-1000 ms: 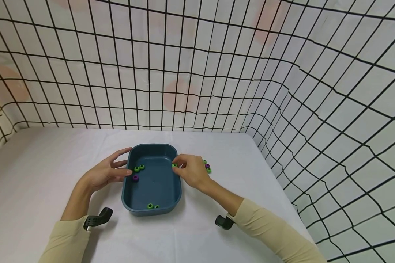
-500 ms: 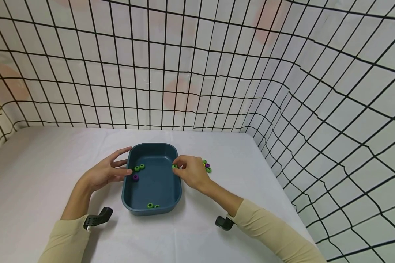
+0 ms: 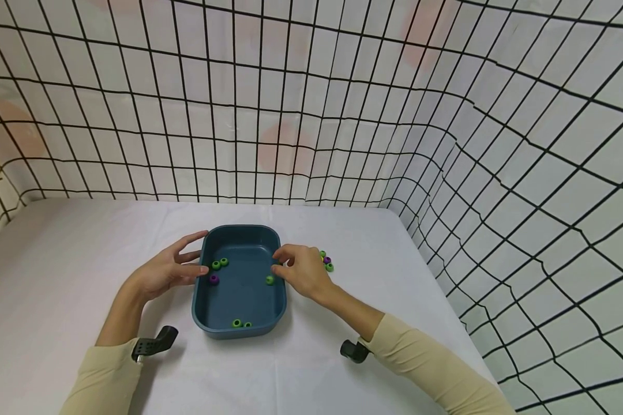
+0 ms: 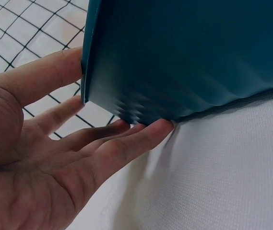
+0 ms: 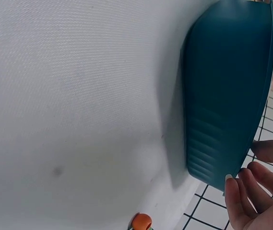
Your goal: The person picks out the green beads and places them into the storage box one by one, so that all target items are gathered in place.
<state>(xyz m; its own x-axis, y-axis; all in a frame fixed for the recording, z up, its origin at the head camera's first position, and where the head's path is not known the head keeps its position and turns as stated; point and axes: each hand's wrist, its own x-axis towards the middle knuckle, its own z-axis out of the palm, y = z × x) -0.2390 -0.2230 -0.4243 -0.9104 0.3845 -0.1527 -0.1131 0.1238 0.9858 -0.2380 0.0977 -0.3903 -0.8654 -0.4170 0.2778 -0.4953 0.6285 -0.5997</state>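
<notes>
A dark blue plastic tray stands on the white cloth. My left hand holds its left wall; in the left wrist view the thumb reaches over the rim while other fingertips touch the outer side. Over the right rim is my right hand, thumb and index finger parted with nothing seen between them. Just below those fingertips, a green bead lies inside the tray. Two more green beads and a purple bead sit along the left wall, and two green beads near the front wall.
Beyond the right hand, several loose beads, green and purple, lie on the cloth, partly hidden by that hand. An orange bead shows in the right wrist view. Black wire mesh rises along the back and right side.
The green bead pinched in my right hand has dropped into the tray, and the thumb and index finger have parted. My left hand stays where it was on the tray.
</notes>
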